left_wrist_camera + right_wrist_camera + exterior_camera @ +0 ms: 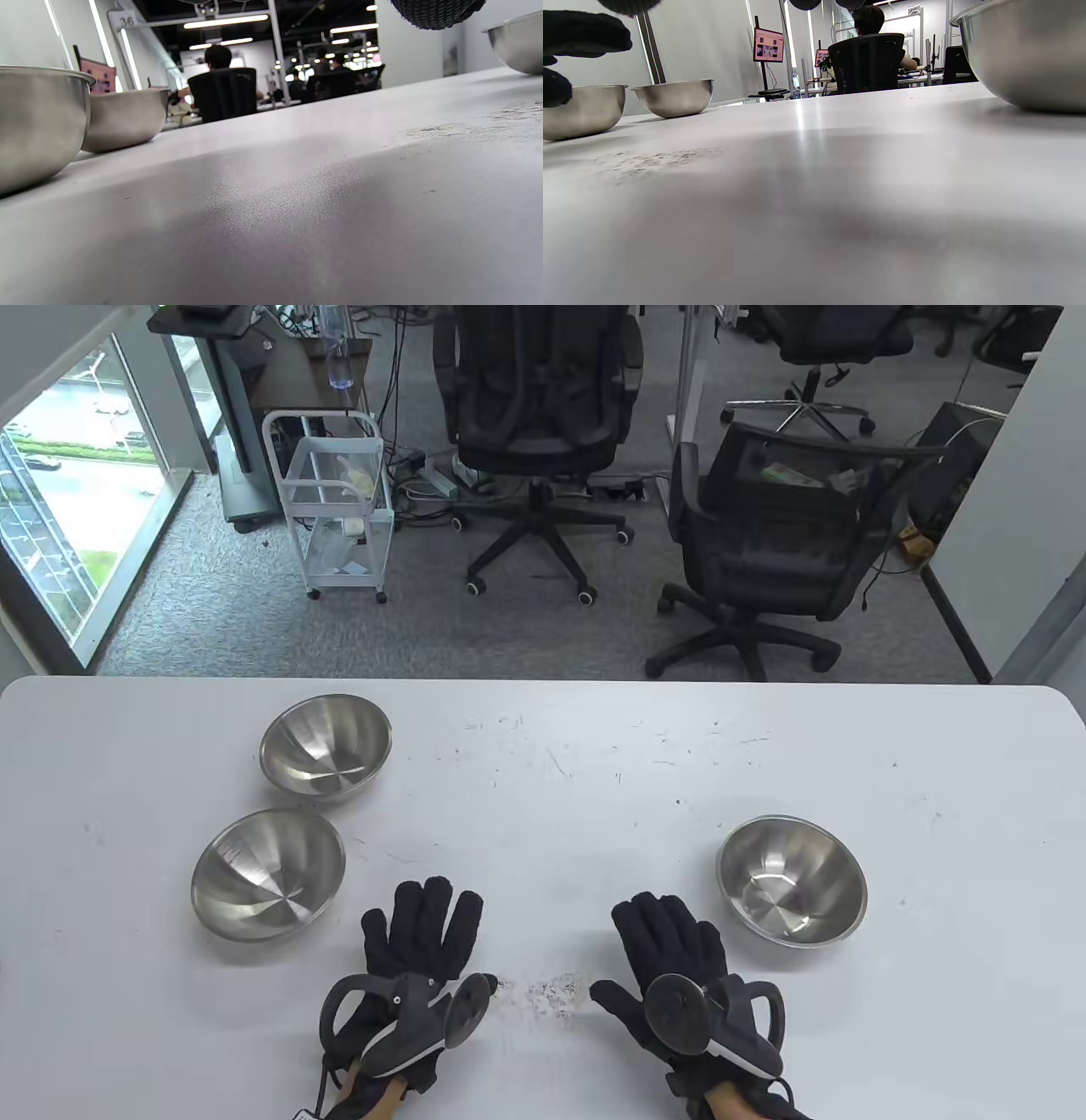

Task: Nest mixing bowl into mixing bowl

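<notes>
Three steel mixing bowls stand upright and apart on the white table (594, 814). One bowl (326, 746) is at the far left, a second bowl (267, 874) is nearer on the left, and a third bowl (792, 880) is on the right. My left hand (420, 942) lies flat on the table with fingers spread, right of the near left bowl. My right hand (670, 942) lies flat, left of the right bowl. Both hands are empty. The left wrist view shows the two left bowls (38, 127) (125, 118). The right wrist view shows the right bowl (1031, 51) close by.
A scuffed patch (556, 988) marks the table between my hands. Beyond the table's far edge are two office chairs (534, 415) (772, 543) and a white cart (335, 504) on the floor.
</notes>
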`<state>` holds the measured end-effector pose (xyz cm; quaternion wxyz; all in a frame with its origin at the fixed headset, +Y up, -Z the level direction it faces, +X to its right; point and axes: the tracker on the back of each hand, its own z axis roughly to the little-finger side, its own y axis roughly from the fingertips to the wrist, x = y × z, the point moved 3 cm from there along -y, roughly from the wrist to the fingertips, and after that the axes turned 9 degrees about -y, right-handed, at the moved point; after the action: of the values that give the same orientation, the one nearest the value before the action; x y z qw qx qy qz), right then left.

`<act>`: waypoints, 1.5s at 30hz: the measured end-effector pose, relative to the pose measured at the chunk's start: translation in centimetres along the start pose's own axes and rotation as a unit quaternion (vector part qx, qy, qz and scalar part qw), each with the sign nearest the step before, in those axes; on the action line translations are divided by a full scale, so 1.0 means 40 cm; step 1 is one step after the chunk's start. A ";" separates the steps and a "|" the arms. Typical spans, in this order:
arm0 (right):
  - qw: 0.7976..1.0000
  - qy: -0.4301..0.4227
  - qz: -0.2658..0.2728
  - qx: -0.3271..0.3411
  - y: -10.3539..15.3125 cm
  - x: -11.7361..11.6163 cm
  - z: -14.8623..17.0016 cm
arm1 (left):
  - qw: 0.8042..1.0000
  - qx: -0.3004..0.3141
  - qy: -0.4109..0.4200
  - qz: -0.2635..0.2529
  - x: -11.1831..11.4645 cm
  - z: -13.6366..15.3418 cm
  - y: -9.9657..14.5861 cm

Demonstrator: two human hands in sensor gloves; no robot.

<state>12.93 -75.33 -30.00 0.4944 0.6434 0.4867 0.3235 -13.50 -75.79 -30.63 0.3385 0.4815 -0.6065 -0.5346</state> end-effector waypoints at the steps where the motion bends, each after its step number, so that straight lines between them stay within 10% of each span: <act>1: 1.000 0.000 0.001 0.000 0.000 0.000 0.000 | 1.000 0.000 0.000 0.000 0.000 0.000 0.000; 20: 1.000 0.000 -0.001 0.001 0.000 0.001 -0.001 | 0.998 -0.043 0.013 -0.043 -0.021 0.049 0.004; 45: 1.000 0.006 -0.004 0.013 0.003 -0.002 -0.014 | 0.968 -0.236 0.065 -0.056 0.051 0.361 0.040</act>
<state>12.46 -75.22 -29.72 0.4840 0.6460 0.4963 0.3195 -27.84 -73.10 -32.17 0.4502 0.4551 -0.4120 -0.6485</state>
